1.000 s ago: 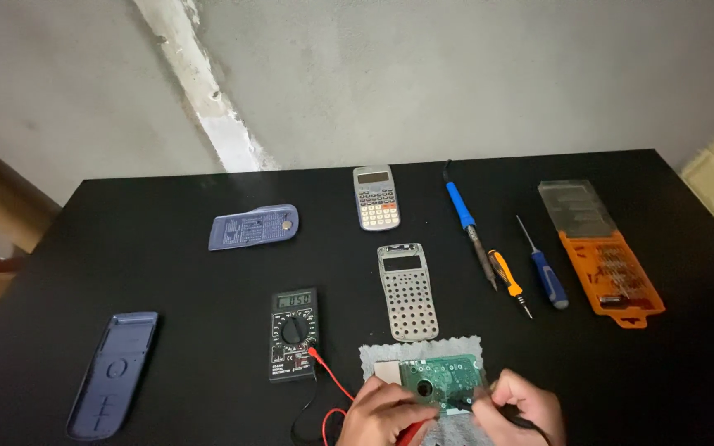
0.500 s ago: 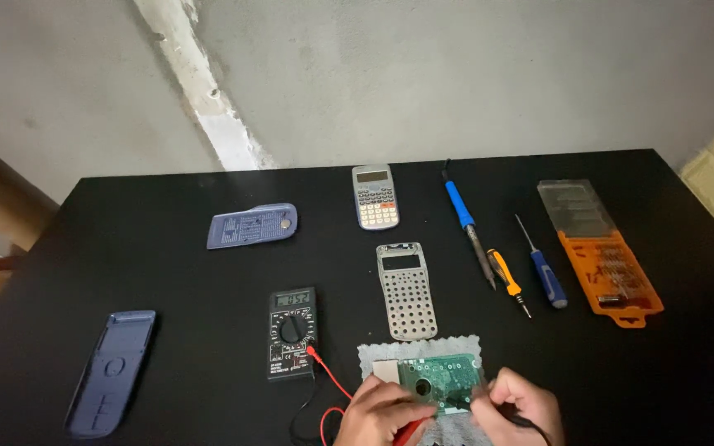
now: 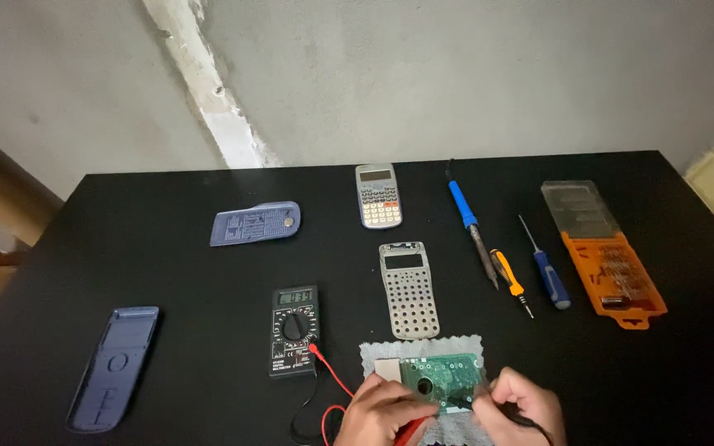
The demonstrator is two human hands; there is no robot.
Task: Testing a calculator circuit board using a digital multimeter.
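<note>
Both hands press test probes to a green circuit board (image 3: 444, 376) on a grey cloth (image 3: 423, 351) at the counter's (image 3: 167, 281) near edge. Left hand (image 3: 382, 410) pinches the red probe (image 3: 411, 428), right hand (image 3: 522, 406) the black; a slipped tip could bridge contacts beneath the grip.

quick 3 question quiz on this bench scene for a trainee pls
1. True or false: the green circuit board lies on a grey cloth.
2. What is the red lead plugged into? A) whole calculator B) black multimeter C) orange bit case
3. Which tool lies between the blue soldering iron and the blue screwdriver?

Key: 1 true. 2 B. 3 the orange screwdriver.
</note>
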